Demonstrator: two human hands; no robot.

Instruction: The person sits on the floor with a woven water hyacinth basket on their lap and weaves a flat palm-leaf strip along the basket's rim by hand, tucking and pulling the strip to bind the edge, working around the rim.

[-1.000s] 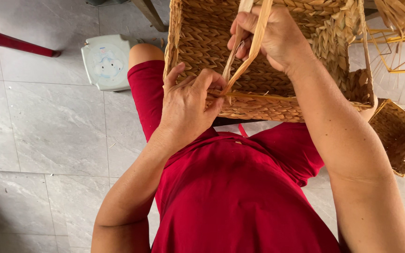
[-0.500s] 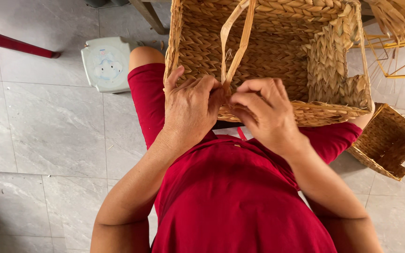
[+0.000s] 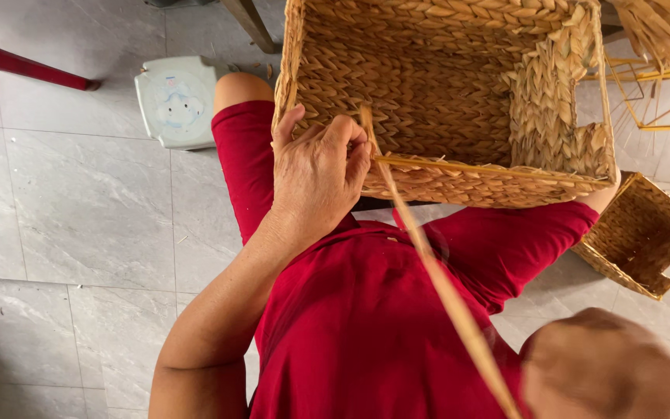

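Here the left hand point(image 3: 321, 174), at the centre of the frame, has its fingers point(image 3: 348, 140) pinched on the near rim of the large woven basket point(image 3: 459, 93), clamping the spot where a pale straw strand point(image 3: 436, 279) enters the weave, seemingly so that the plait cannot slip while the strand is drawn tight; the strand runs taut from that pinch down to the lower right corner, where the right hand point(image 3: 606, 368) shows only as a blur, so whether it is clenched on the strand cannot be told; the basket rests on the person's lap, across the red-clad thighs, its open mouth facing the camera; a smaller woven basket point(image 3: 645, 240) lies at right on the grey tiled floor point(image 3: 79, 217), a white round-cornered scale-like object point(image 3: 176, 101) sits upper left, and loose straw point(image 3: 661, 31) hangs upper right
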